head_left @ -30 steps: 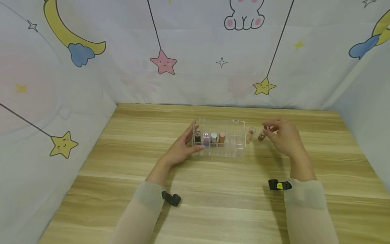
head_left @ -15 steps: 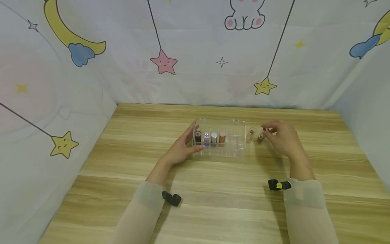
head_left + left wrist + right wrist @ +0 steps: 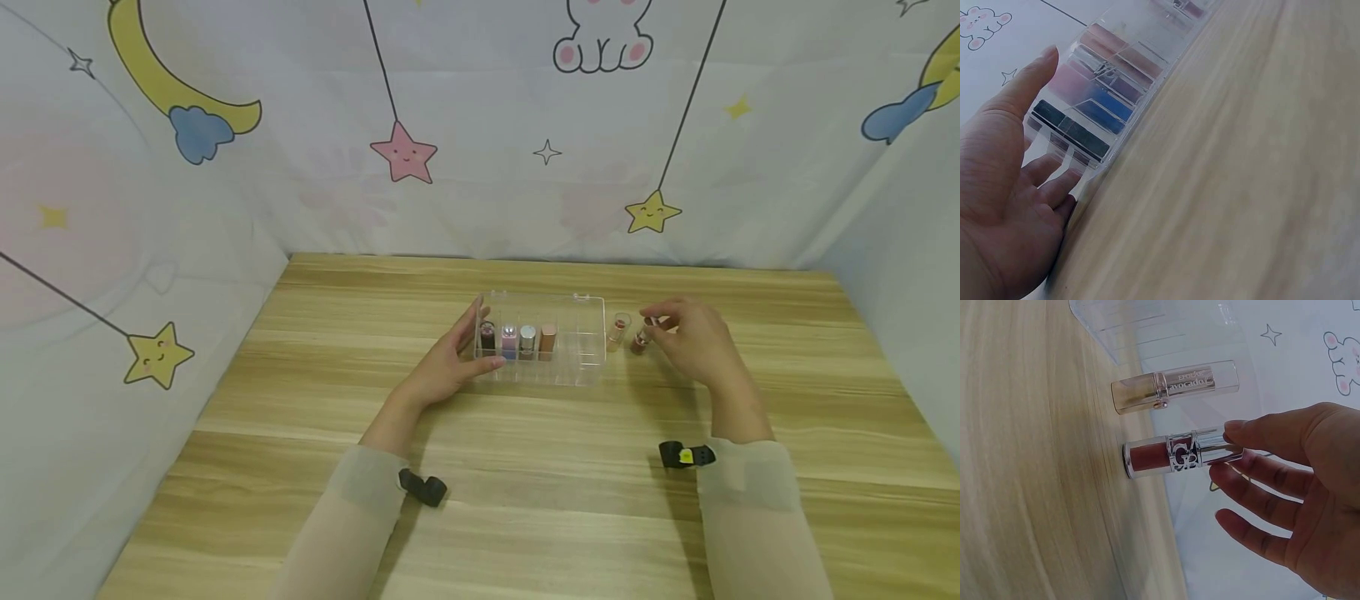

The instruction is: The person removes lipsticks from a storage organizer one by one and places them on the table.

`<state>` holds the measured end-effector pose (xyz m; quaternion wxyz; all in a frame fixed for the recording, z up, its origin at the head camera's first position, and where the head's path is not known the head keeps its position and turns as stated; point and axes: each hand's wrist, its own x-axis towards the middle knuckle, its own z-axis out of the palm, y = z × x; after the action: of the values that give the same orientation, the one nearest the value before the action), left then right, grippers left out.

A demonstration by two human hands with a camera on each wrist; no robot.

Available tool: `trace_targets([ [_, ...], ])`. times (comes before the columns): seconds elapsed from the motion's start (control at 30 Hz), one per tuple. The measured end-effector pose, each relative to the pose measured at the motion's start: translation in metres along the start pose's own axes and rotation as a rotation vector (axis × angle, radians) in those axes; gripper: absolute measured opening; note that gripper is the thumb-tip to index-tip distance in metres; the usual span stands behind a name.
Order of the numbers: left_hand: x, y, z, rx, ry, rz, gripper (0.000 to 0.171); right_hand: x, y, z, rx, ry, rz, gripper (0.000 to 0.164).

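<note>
My left hand (image 3: 438, 364) holds the left end of a clear divided organizer box (image 3: 577, 375), with the thumb over its front and the fingers behind its side. Several lipsticks stand in its left compartments: a black one (image 3: 487, 337), a pink and blue one (image 3: 509, 342), a silver-capped one (image 3: 527, 340) and a copper-brown one (image 3: 548, 340). At the box's right, my right hand (image 3: 693, 342) pinches the silver cap of a red-brown lipstick (image 3: 1150, 457) between thumb and fingertips. Its base is down at the tabletop; whether it touches is hard to tell.
Between the box and the held lipstick stands a clear-capped lipstick (image 3: 1191, 379) with an amber base. The wooden tabletop (image 3: 525, 500) runs back to a white printed curtain (image 3: 480, 208), which also hangs at both sides.
My right hand has shifted slightly left and nearer with the lipstick, closer to the clear-capped one. The left hand and the box have stayed in place.
</note>
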<state>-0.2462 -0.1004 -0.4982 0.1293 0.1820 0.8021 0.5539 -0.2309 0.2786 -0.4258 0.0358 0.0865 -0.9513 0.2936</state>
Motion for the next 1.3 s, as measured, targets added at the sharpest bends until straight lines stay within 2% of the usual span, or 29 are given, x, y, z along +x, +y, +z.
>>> trace_targets([
  [0.5,0.0,0.001,0.0,-0.017,-0.005,-0.003,0.105,-0.003,-0.004,-0.004,0.001,-0.04,0.021,0.03],
  [0.97,-0.001,0.002,0.0,-0.005,-0.005,-0.003,0.105,-0.005,-0.017,-0.011,0.005,-0.027,0.007,0.036],
  [1.3,-0.001,0.001,-0.001,-0.003,-0.002,-0.02,0.104,-0.007,-0.044,-0.006,0.026,0.022,-0.094,0.038],
])
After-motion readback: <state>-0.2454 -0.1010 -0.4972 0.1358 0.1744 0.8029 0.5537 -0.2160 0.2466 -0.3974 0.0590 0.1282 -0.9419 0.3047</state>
